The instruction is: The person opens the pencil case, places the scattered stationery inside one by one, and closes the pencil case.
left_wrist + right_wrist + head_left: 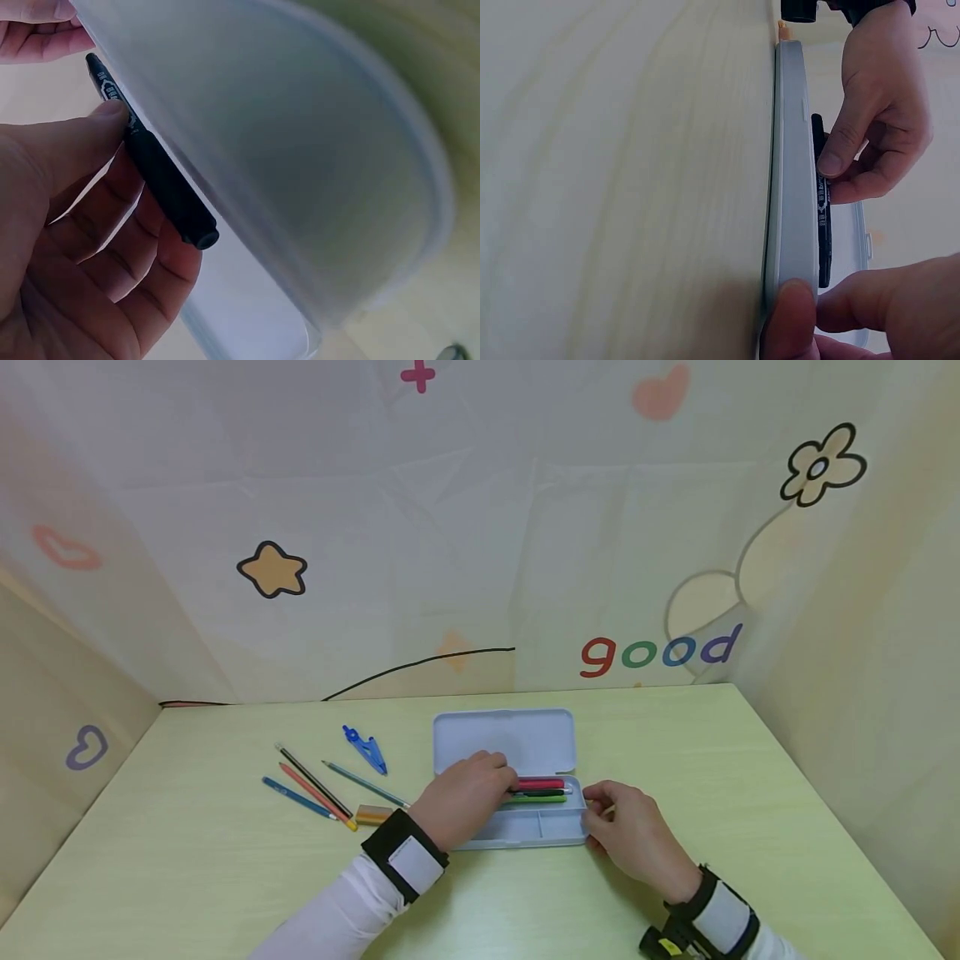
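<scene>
A pale blue plastic pencil case (504, 737) lies open on the table, its lid laid back. Over its left part, my left hand (467, 795) pinches a black marker pen (169, 184) between thumb and fingers. The right wrist view shows this marker (823, 225) lengthwise just above the case's rim. My right hand (633, 831) grips the right end of the case with thumb and fingers. Inside the case, a red pen (542, 783) and a green pen (547, 799) lie in the long back compartment, partly hidden by my left hand.
Left of the case lie a blue compass (365, 750), a teal pencil (363, 782), a black pencil (315, 781), a salmon-coloured pencil (315, 793) and a blue pen (298, 798). A tan block-like item (372, 815) sits by my left wrist. Printed cloth walls surround the table.
</scene>
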A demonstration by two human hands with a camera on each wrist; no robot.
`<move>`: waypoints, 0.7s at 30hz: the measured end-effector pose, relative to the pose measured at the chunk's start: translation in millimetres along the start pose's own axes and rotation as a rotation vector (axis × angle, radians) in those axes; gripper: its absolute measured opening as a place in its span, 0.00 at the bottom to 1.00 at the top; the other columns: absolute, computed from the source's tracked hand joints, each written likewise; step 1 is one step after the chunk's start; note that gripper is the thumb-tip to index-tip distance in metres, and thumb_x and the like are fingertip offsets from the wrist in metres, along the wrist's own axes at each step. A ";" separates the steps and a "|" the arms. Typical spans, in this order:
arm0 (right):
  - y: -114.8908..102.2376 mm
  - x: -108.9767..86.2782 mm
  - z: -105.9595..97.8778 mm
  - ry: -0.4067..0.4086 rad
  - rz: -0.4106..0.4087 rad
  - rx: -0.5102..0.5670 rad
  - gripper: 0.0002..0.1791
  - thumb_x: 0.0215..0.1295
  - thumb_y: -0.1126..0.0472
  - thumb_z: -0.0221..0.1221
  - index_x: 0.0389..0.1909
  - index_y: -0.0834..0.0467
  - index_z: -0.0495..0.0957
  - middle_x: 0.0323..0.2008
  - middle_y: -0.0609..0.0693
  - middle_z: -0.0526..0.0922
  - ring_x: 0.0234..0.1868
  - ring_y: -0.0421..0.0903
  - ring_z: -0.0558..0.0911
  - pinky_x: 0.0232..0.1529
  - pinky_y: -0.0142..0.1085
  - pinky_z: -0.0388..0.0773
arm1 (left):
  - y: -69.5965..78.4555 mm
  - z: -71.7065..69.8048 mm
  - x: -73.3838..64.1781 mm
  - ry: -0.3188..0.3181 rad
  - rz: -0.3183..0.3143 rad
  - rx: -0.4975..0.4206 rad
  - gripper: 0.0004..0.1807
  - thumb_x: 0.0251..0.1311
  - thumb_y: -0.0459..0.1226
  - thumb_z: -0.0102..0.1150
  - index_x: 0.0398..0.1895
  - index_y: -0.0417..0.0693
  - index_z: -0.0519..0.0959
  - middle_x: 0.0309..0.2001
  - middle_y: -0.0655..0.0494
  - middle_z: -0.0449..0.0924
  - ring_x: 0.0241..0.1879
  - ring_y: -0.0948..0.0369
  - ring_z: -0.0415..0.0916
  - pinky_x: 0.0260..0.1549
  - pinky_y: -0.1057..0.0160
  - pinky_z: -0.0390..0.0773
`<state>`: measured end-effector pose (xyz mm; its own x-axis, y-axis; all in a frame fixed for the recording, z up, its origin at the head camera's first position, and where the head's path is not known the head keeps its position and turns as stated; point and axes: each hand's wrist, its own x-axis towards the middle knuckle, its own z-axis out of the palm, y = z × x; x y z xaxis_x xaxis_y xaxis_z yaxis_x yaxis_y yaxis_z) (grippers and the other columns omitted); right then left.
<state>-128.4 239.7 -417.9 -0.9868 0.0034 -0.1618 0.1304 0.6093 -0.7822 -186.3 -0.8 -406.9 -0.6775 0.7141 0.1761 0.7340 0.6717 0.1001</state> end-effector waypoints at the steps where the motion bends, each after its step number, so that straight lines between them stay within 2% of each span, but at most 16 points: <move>1: 0.1 0.0 0.0 -0.001 -0.001 0.000 0.16 0.72 0.70 0.60 0.59 0.69 0.79 0.35 0.54 0.78 0.27 0.46 0.80 0.28 0.34 0.81 | 0.6 -0.4 0.4 -0.005 -0.002 -0.003 0.05 0.71 0.40 0.70 0.45 0.51 0.89 0.38 0.61 0.82 0.37 0.63 0.74 0.40 0.67 0.80; 11: -0.9 -0.1 0.1 0.005 0.006 -0.021 0.17 0.72 0.69 0.60 0.59 0.68 0.79 0.35 0.54 0.78 0.26 0.46 0.80 0.27 0.34 0.81 | 2.5 2.6 5.1 -0.039 0.006 -0.043 0.06 0.69 0.38 0.71 0.45 0.50 0.90 0.38 0.60 0.84 0.37 0.63 0.77 0.41 0.67 0.81; 21: -2.1 -1.2 0.4 0.010 -0.016 -0.009 0.16 0.73 0.69 0.60 0.59 0.69 0.79 0.35 0.53 0.78 0.26 0.45 0.79 0.26 0.34 0.80 | 4.5 4.7 6.5 -0.038 0.017 -0.050 0.02 0.69 0.37 0.72 0.41 0.52 0.91 0.36 0.61 0.83 0.37 0.64 0.77 0.38 0.69 0.81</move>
<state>-127.4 238.1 -416.3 -0.9897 0.0011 -0.1430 0.1133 0.6163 -0.7793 -187.7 7.7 -409.9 -0.6657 0.7328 0.1413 0.7461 0.6496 0.1462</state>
